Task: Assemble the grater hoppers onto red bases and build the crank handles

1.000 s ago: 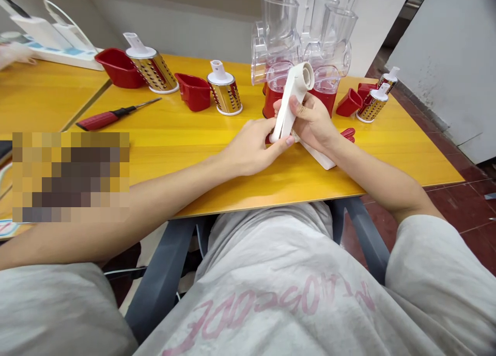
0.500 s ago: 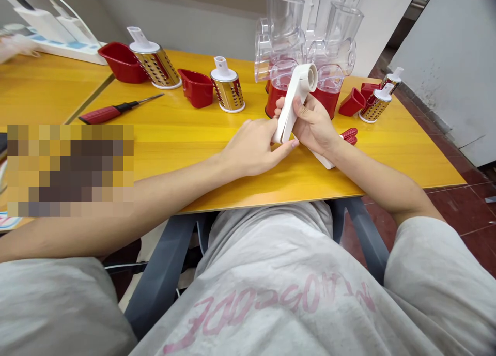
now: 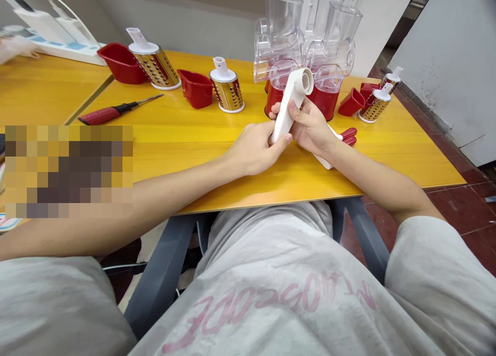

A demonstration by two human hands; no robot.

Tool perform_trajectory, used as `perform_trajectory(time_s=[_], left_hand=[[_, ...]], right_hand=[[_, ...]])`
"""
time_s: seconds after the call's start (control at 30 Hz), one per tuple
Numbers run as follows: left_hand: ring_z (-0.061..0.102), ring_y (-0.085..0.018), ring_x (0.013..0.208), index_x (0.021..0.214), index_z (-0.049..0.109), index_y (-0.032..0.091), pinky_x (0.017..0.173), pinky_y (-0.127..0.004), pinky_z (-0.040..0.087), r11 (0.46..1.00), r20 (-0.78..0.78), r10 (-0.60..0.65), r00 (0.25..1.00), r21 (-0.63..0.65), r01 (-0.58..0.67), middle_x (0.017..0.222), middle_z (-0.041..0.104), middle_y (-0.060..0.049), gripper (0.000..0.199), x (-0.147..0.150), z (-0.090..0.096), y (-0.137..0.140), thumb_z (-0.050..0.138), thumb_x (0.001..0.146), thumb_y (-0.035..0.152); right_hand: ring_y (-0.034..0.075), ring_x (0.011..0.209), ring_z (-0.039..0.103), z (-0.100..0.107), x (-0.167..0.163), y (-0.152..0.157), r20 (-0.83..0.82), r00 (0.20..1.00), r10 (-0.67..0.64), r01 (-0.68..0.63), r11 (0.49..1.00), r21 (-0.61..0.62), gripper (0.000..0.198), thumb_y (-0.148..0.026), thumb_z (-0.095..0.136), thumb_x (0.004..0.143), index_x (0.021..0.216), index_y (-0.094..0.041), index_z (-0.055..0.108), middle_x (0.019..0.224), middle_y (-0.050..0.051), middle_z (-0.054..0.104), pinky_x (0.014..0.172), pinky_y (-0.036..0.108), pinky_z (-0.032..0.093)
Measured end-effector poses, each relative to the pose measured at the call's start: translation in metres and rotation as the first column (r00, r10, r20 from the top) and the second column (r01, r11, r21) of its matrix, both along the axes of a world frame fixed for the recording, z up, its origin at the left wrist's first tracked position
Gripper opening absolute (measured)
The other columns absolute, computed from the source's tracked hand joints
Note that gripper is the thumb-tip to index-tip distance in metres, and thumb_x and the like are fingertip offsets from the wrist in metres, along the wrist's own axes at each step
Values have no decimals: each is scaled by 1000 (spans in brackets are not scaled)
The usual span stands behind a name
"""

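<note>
A white plastic crank handle point(image 3: 285, 110) is held between my two hands above the table, tilted, with its round hollow socket end up and to the right. My left hand point(image 3: 256, 148) grips its lower end, thumb on the near side. Higher up, my right hand point(image 3: 310, 126) is closed around the middle, its thumb pressing the side. Under my right wrist lies another white crank piece point(image 3: 324, 162), partly hidden. Red grips point(image 3: 349, 136) show just past that wrist. Red-based graters with clear plastic bodies point(image 3: 284, 69) stand behind my hands.
Gold grater drums point(image 3: 228, 90) and red hoppers point(image 3: 196, 87) stand along the back left. A red-handled screwdriver point(image 3: 112, 112) lies left of my hands. More drums point(image 3: 375, 107) and a red hopper point(image 3: 351, 103) stand at the right. The table's front edge point(image 3: 271, 205) is before my body.
The crank handle has turned a little and dropped slightly to the left. My left thumb has closed onto its lower end. My right hand keeps its hold.
</note>
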State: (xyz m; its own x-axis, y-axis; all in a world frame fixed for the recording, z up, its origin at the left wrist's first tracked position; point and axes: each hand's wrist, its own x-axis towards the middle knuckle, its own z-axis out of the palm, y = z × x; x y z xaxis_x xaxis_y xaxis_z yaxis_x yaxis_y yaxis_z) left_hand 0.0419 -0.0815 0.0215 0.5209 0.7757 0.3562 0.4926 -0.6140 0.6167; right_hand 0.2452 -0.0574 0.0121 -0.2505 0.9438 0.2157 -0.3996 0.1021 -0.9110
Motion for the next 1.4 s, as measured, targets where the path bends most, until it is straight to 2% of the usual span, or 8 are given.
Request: perform_trajectory(time_s=[0.23, 0.4, 0.63, 0.8, 1.03, 1.17, 1.27, 1.4], left_hand=[[41, -20, 63, 76, 47, 29, 62, -41, 30, 999, 159, 0, 987, -32, 5, 68, 45, 0, 70, 2, -6, 8, 66, 119, 81], [41, -20, 64, 78, 47, 29, 62, -40, 30, 999, 200, -23, 979, -24, 28, 69, 46, 0, 73, -1, -13, 13, 64, 120, 86], [47, -20, 69, 87, 61, 25, 66, -38, 36, 969, 372, -187, 909, -82, 233, 77, 55, -1, 85, 2, -19, 13, 69, 116, 105], [56, -19, 75, 105, 67, 24, 70, -35, 47, 915, 472, -305, 827, -95, 392, 90, 64, -1, 88, 10, -22, 12, 103, 93, 104], [64, -21, 66, 98, 66, 25, 66, -36, 49, 931, 466, -293, 835, -61, 360, 76, 73, -1, 74, 7, -26, 15, 99, 107, 91], [66, -23, 67, 96, 67, 26, 68, -38, 51, 970, 369, -236, 899, 41, 238, 76, 76, -1, 73, 5, -28, 17, 101, 102, 90], [68, -26, 80, 91, 71, 24, 76, -40, 56, 976, 279, -209, 937, 123, 181, 84, 77, -4, 79, 4, -21, 16, 100, 95, 98], [72, -30, 92, 99, 86, 24, 90, -44, 59, 964, 249, -223, 943, 199, 175, 97, 79, -9, 89, -1, -7, 11, 71, 106, 111]], right_hand=[[20, 138, 90, -1, 0, -4, 15, 998, 60, -61, 996, 60, 90, -61, 118, 90, 149, -33, 57, 121, -2, 91, 118, 33, 77], [22, 135, 91, 0, -4, -8, 23, 1000, -15, 14, 999, 50, 93, -64, 123, 82, 135, -32, 53, 117, -1, 91, 112, 33, 79], [17, 113, 88, 8, -6, -12, 53, 997, -48, 45, 997, 60, 75, -59, 114, 97, 134, -30, 55, 113, -2, 86, 92, 25, 71], [11, 95, 79, 12, -3, -9, 95, 995, 9, -15, 998, 57, 52, -59, 90, 119, 144, -25, 60, 108, -1, 87, 76, 20, 56], [16, 88, 82, 15, -2, -21, 193, 973, 128, -136, 990, 27, 87, -82, 85, 114, 174, -23, 62, 124, 3, 89, 72, 25, 64], [13, 87, 79, 14, -3, -21, 199, 964, 179, -183, 983, 1, 64, -76, 78, 120, 150, -19, 72, 130, 7, 91, 74, 24, 65], [17, 105, 83, 16, 0, -20, 167, 976, 142, -139, 990, -25, 61, -79, 84, 117, 129, -20, 75, 130, 11, 91, 82, 26, 70], [24, 129, 87, 22, 4, -19, 101, 992, 71, -68, 997, -25, 58, -82, 92, 111, 119, -27, 72, 114, 7, 87, 95, 34, 78]])
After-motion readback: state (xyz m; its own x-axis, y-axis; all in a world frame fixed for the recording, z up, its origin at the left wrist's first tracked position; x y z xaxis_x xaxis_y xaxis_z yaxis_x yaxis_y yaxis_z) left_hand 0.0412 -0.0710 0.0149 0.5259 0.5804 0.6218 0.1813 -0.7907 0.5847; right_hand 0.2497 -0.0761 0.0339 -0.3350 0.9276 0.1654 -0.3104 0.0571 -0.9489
